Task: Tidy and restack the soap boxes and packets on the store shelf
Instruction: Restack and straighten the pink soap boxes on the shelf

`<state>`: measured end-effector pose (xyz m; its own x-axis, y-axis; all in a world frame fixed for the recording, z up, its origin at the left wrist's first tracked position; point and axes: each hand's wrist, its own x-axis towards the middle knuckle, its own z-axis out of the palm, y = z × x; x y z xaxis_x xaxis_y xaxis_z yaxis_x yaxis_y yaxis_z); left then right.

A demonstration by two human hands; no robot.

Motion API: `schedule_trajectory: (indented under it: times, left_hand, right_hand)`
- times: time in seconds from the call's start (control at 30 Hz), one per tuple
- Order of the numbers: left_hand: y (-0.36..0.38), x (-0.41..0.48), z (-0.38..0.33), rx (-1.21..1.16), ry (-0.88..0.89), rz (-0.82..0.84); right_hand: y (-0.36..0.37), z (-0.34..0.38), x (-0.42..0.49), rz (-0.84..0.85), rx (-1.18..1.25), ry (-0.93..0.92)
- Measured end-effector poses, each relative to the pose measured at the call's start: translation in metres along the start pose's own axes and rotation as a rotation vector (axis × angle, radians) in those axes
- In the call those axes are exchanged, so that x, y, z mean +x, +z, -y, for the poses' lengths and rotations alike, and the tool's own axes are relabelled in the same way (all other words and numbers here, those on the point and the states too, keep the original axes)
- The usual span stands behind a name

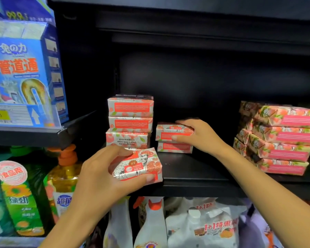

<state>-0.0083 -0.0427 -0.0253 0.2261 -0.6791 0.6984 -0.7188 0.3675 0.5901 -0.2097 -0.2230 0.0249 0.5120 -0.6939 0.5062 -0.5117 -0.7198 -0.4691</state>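
Observation:
A stack of silver-and-red pomegranate soap boxes [130, 120] stands on the black shelf [195, 178], left of centre. My left hand [104, 178] grips another such soap box [140, 166] at the shelf's front edge, tilted, just below that stack. To the right is a low pile of two boxes; my right hand [199, 135] holds the upper soap box [170, 132] by its right end, thumb under and fingers over, above the lower box [174, 147]. At the far right sits a leaning stack of pink soap packets [283, 138].
A blue drain-cleaner carton [21, 72] stands on the upper left shelf behind a price strip. Below the shelf are detergent bottles [63, 179], a green bottle [21, 203] and white spray bottles [150, 222]. The dark shelf back is bare behind the soaps.

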Motion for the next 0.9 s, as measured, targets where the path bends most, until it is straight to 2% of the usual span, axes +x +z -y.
schedule_trajectory:
  times: [0.5,0.6,0.7,0.77,0.9]
  left_hand:
    - [0.007,-0.002,-0.008,-0.002,0.035,-0.03]
    - [0.013,0.004,-0.013,-0.024,0.037,-0.012]
    - [0.024,0.015,-0.028,-0.043,0.066,-0.001]
    - [0.035,0.025,-0.04,-0.083,0.088,-0.001]
    - [0.061,0.046,-0.057,-0.101,0.109,0.013]
  right_hand:
    - [0.001,-0.001,-0.005,0.021,-0.029,0.067]
    - [-0.006,0.002,-0.02,-0.106,-0.138,0.043]
    - [-0.01,0.007,-0.056,-0.274,-0.026,-0.031]
    - [-0.006,0.01,-0.081,-0.236,0.033,-0.055]
    - [-0.004,0.011,-0.113,-0.162,-0.033,-0.056]
